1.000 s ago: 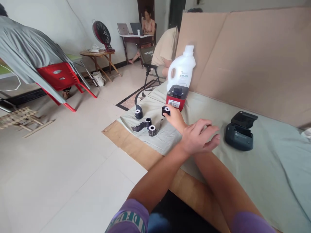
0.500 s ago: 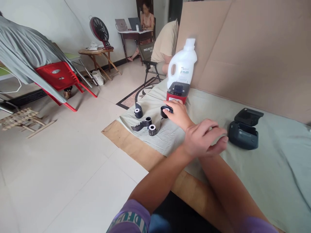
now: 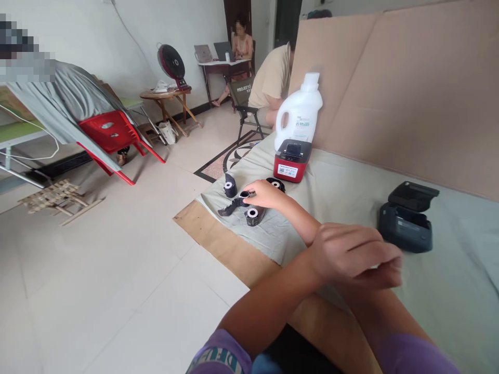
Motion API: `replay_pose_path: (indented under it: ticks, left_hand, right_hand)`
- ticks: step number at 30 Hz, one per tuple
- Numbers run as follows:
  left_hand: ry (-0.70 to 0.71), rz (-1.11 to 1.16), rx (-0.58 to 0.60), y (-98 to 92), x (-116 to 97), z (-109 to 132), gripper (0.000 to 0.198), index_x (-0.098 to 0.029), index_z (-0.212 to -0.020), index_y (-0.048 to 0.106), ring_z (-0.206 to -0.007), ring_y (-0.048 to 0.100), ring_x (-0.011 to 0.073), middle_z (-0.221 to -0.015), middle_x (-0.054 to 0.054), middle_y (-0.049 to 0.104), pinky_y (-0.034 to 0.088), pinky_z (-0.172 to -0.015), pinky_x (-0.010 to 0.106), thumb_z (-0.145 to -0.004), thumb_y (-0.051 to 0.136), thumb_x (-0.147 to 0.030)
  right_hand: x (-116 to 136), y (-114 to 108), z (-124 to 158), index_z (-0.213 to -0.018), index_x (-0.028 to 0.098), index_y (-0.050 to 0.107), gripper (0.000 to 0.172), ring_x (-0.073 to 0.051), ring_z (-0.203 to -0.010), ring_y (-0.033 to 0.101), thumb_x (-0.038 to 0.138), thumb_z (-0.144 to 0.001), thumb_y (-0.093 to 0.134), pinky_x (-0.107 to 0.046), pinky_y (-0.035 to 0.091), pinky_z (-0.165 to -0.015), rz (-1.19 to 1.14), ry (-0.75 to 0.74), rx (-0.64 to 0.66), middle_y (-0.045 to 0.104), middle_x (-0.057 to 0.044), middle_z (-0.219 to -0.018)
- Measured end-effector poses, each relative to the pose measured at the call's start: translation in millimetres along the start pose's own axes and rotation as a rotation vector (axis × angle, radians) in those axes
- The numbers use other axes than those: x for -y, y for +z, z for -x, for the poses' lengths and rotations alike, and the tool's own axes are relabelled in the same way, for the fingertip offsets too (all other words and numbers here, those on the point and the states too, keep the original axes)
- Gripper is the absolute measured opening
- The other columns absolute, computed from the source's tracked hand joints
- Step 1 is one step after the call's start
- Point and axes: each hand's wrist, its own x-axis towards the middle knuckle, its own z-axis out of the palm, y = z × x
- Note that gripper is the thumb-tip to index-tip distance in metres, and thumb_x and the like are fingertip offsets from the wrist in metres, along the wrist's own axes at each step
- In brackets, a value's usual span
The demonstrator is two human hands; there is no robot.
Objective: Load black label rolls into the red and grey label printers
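My right hand (image 3: 265, 194) reaches left under my other forearm. Its thumb and fingers close around the rim of a black roll (image 3: 244, 196) with a light core and a loose tail. Two other black rolls with white cores, a near roll (image 3: 253, 217) and a far-left roll (image 3: 230, 187), stand beside it. Behind my right hand is another black roll (image 3: 276, 184), partly hidden, in front of a red and black label printer (image 3: 291, 169). My left hand (image 3: 358, 254) is raised over my right forearm, fingers curled, slightly blurred; whatever is inside them is hidden.
A dark printer with its lid raised (image 3: 406, 223) sits on the cloth (image 3: 460, 270) at right. Behind the red printer stands a white detergent bottle (image 3: 298, 117), near a cardboard panel (image 3: 409, 88). Other people sit farther back. Brown paper (image 3: 218, 249) lines the near edge.
My right hand has let go of the roll near the red printer and moved left to the middle roll. My left hand stays curled above my right forearm. The view has shifted.
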Motion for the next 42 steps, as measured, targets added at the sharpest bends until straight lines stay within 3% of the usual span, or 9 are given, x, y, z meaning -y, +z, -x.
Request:
replay_pose_path:
  ticks: [3, 5, 9, 15, 19, 25, 34, 38, 42]
  left_hand:
    - [-0.054, 0.015, -0.106, -0.9, 3, 1, 0.021, -0.023, -0.073, 0.07, -0.054, 0.054, 0.0128, -0.059, 0.0, 0.057, 0.049, -0.05, 0.026, -0.087, 0.054, -0.026]
    - [-0.073, 0.004, -0.069, -6.8, 1, -3, 0.022, -0.023, -0.072, 0.068, -0.054, 0.055, 0.0118, -0.059, -0.001, 0.058, 0.049, -0.053, 0.026, -0.088, 0.053, -0.027]
    - [-0.058, -0.004, 0.016, -19.2, -9, -14, 0.021, -0.02, -0.071, 0.062, -0.052, 0.054, 0.0108, -0.058, -0.002, 0.057, 0.045, -0.052, 0.025, -0.088, 0.049, -0.021]
    - [0.042, 0.131, 0.06, -12.5, -21, -12, 0.017, -0.02, -0.074, 0.056, -0.052, 0.048, 0.0096, -0.06, -0.002, 0.055, 0.037, -0.05, 0.024, -0.088, 0.048, -0.015]
    - [0.023, 0.174, 0.184, 0.3, -21, -3, 0.016, -0.019, -0.075, 0.056, -0.053, 0.046, 0.0092, -0.061, -0.002, 0.055, 0.036, -0.051, 0.024, -0.089, 0.048, -0.013]
    - [-0.135, 0.255, 0.331, 18.9, -12, 14, 0.016, -0.019, -0.078, 0.056, -0.056, 0.046, 0.0089, -0.064, -0.003, 0.054, 0.039, -0.055, 0.022, -0.092, 0.049, -0.013]
    - [-0.281, 0.271, 0.409, 28.0, -11, 20, 0.018, -0.019, -0.079, 0.058, -0.058, 0.049, 0.0087, -0.066, -0.002, 0.056, 0.04, -0.057, 0.021, -0.094, 0.05, -0.016]
    - [-0.294, 0.279, 0.425, 26.0, -12, 21, 0.018, -0.019, -0.079, 0.059, -0.059, 0.052, 0.0086, -0.068, -0.002, 0.058, 0.042, -0.059, 0.021, -0.095, 0.049, -0.017]
    - [-0.341, 0.228, 0.443, 33.1, -12, 11, 0.019, -0.02, -0.086, 0.062, -0.068, 0.058, 0.0105, -0.074, -0.001, 0.059, 0.047, -0.066, 0.022, -0.097, 0.047, -0.021]
  right_hand:
    - [-9, -14, 6, -0.105, 0.018, 0.076, 0.027, -0.02, -0.08, 0.067, 0.03, -0.081, 0.071, -0.03, 0.049, -0.073, -0.306, 0.023, -0.148, 0.075, -0.005, -0.091]
    - [-23, -34, 25, -0.113, 0.018, 0.073, 0.034, -0.019, -0.079, 0.065, 0.033, -0.082, 0.067, -0.031, 0.051, -0.071, -0.485, 0.05, -0.265, 0.074, -0.006, -0.095]
    - [-68, -89, 104, -0.126, 0.024, 0.061, 0.047, -0.018, -0.077, 0.064, 0.038, -0.081, 0.065, -0.03, 0.05, -0.061, -0.632, 0.19, -0.503, 0.069, -0.004, -0.102]
    - [-131, -162, 256, -0.104, 0.022, 0.059, 0.037, -0.014, -0.067, 0.059, 0.04, -0.075, 0.072, -0.028, 0.046, -0.059, -0.531, 0.452, -0.782, 0.067, -0.002, -0.09]
    - [-163, -177, 312, -0.101, 0.019, 0.069, 0.03, -0.018, -0.076, 0.062, 0.037, -0.077, 0.07, -0.036, 0.052, -0.073, -0.245, 0.515, -0.806, 0.072, -0.008, -0.1]
    - [-196, -164, 320, -0.102, 0.02, 0.077, 0.025, -0.024, -0.093, 0.067, 0.02, -0.082, 0.062, -0.042, 0.051, -0.092, 0.153, 0.572, -0.687, 0.076, -0.009, -0.106]
    - [-211, -146, 306, -0.107, 0.019, 0.076, 0.026, -0.028, -0.114, 0.055, 0.017, -0.088, 0.058, -0.041, 0.042, -0.101, 0.292, 0.659, -0.593, 0.069, -0.012, -0.116]
    - [-202, -140, 302, -0.104, 0.019, 0.07, 0.024, -0.031, -0.116, 0.05, 0.021, -0.081, 0.067, -0.04, 0.045, -0.093, 0.287, 0.878, -0.711, 0.056, -0.013, -0.124]
    - [-199, -145, 305, -0.123, 0.014, 0.056, 0.059, -0.036, -0.12, 0.049, 0.03, -0.071, 0.076, -0.045, 0.045, -0.097, 0.224, 0.958, -0.903, 0.051, -0.019, -0.131]
